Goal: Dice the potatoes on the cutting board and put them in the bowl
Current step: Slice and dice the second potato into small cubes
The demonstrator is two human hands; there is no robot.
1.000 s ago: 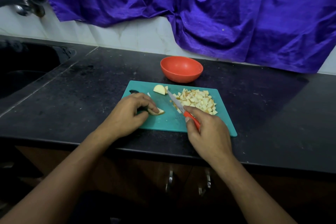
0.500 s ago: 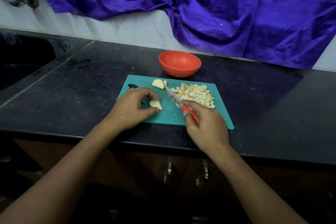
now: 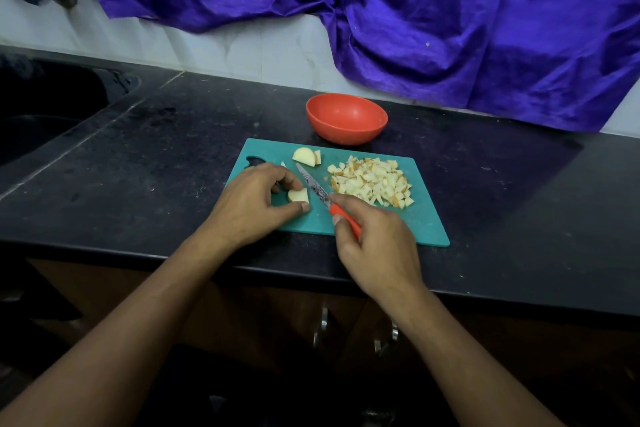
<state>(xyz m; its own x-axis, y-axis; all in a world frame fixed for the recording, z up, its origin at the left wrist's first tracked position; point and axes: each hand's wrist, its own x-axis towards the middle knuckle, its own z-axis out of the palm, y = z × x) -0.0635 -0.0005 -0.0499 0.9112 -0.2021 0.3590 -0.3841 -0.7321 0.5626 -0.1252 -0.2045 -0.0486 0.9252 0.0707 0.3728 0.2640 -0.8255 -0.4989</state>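
Below the counter's (image 3: 138, 184) near edge, 2 metal handles (image 3: 323, 326) show on the dark cabinet. Above them the right hand (image 3: 374, 246) is clamped round the red grip of a knife (image 3: 320, 192), forefinger on top, blade pointing away and leftward over the board (image 3: 426, 225). Just left of the blade, the left hand (image 3: 249, 208) pinches a potato piece (image 3: 298, 196) between thumb and fingers, holding it down on the board. The 2 hands are close but apart. Whether the blade touches the board I can't tell. The dice (image 3: 372, 182) lie heaped on the board's right half, and 2 uncut wedges (image 3: 306, 157) sit by its far edge. Just beyond that edge stands the bowl (image 3: 346, 118) — red, upright. A sink (image 3: 41, 114) fills the counter's far-left corner, and a purple cloth (image 3: 450, 28) hangs on the wall behind.
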